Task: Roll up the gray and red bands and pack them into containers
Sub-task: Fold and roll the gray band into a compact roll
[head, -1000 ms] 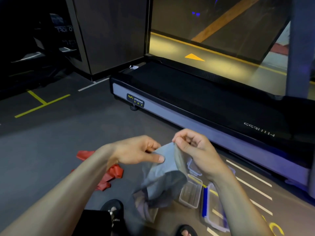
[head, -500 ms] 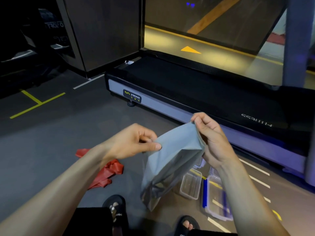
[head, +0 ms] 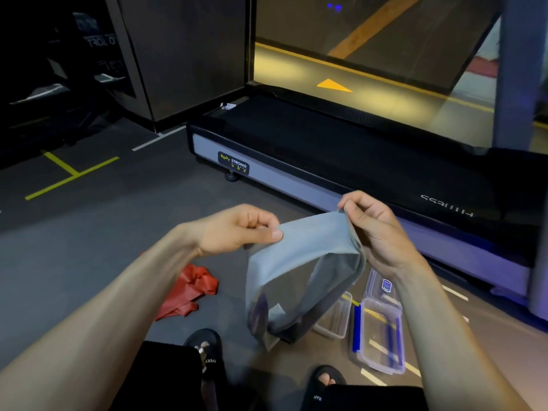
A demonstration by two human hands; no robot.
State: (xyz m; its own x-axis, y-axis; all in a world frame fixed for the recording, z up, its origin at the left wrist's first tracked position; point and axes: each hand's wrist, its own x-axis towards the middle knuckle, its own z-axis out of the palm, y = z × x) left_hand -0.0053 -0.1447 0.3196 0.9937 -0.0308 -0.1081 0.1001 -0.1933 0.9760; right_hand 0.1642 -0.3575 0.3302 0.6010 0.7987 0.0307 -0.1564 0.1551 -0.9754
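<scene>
Two black slide sandals [head: 207, 355] stand at six o'clock on the dark gym floor [head: 89, 232]. Just beyond, at five o'clock, sit a clear plastic container [head: 333, 317] and a clear box with blue clips [head: 378, 336]; a crumpled red elastic band [head: 192, 290] lies at seven o'clock. Above them both hands pinch the top edge of a wide gray elastic band [head: 290, 262], which hangs as an open loop: left hand [head: 237, 229] at its left corner, right hand [head: 376, 229] at its right. A black treadmill [head: 341, 161] runs across from twelve to three o'clock.
</scene>
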